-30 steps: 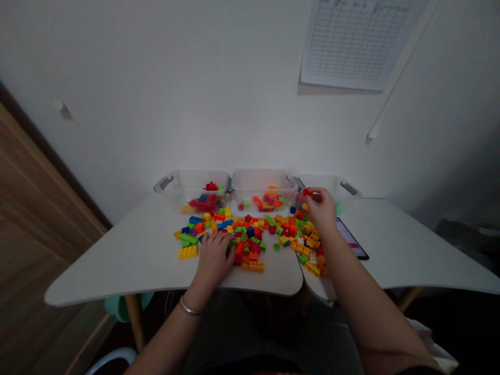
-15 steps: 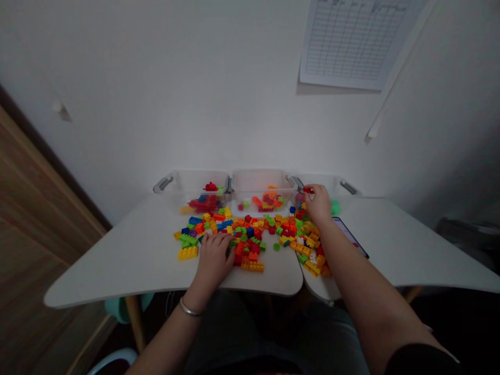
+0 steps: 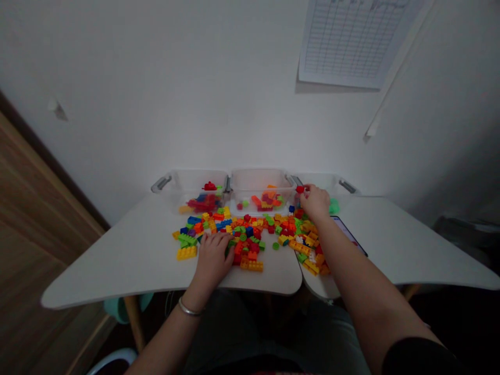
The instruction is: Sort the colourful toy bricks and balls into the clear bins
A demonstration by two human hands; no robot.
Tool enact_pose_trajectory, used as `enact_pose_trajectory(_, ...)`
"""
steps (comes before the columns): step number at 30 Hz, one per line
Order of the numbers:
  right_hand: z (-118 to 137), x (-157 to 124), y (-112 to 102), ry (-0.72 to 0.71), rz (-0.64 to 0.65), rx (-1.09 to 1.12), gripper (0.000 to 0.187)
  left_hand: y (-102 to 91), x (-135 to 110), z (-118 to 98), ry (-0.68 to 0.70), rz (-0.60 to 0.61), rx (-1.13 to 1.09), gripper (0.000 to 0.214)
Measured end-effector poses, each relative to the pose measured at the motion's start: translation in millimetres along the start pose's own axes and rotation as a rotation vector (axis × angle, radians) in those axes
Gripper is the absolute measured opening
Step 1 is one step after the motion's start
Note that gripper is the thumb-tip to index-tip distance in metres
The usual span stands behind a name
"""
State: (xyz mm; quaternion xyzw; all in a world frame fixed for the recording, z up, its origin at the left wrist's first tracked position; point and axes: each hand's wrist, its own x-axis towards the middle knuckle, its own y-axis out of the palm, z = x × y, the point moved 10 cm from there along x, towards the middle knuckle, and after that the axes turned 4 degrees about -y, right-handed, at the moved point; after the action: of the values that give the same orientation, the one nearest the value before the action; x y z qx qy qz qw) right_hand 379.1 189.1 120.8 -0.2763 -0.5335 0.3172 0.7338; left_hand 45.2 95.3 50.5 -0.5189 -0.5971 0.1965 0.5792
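Between the fingertips of my right hand [image 3: 316,204] is a small red toy brick [image 3: 300,189], held up by the near side of the right clear box [image 3: 326,182]. My left hand [image 3: 213,254] lies palm down at the front of the spread of bricks, fingers stretched over a few of them. A yellow brick [image 3: 186,253] is just to its left, and a second yellow brick [image 3: 255,266] lies to its right. Bricks in several colours, such as this blue one [image 3: 193,220], cover the middle of the table.
The middle clear box [image 3: 261,179] and left clear box [image 3: 195,179] hold some toy pieces. A phone [image 3: 347,234] lies beside my right forearm. The white table [image 3: 117,260] has a gap near its middle front. A printed sheet [image 3: 347,47] hangs on the wall.
My right hand has shifted slightly left with the red brick, which now sits farther left at the fingertips. My left hand stays in place.
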Motion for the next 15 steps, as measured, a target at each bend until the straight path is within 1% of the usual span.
enact_pose_trajectory(4,12,-4,-2,-0.074,-0.049,0.019,0.043,-1.1,0,-1,-0.007,0.003,-0.004,0.028)
enact_pose_trajectory(8,34,-19,-15,-0.205,-0.134,0.080,0.038,-2.6,0,-1,-0.009,-0.001,-0.007,0.028)
enact_pose_trajectory(10,40,-28,-20,-0.222,-0.148,0.108,0.035,-3.2,0,-2,-0.005,-0.002,-0.005,0.028)
enact_pose_trajectory(12,40,-35,-19,-0.201,-0.119,0.131,0.032,-3.1,0,-3,0.001,0.003,-0.002,0.027)
enact_pose_trajectory(13,40,-37,-14,-0.190,-0.076,0.143,0.030,-2.8,0,-3,0.003,0.005,-0.001,0.027)
enact_pose_trajectory(15,43,-42,3,-0.200,0.072,0.161,0.026,-2.5,1,-2,0.002,0.003,0.001,0.027)
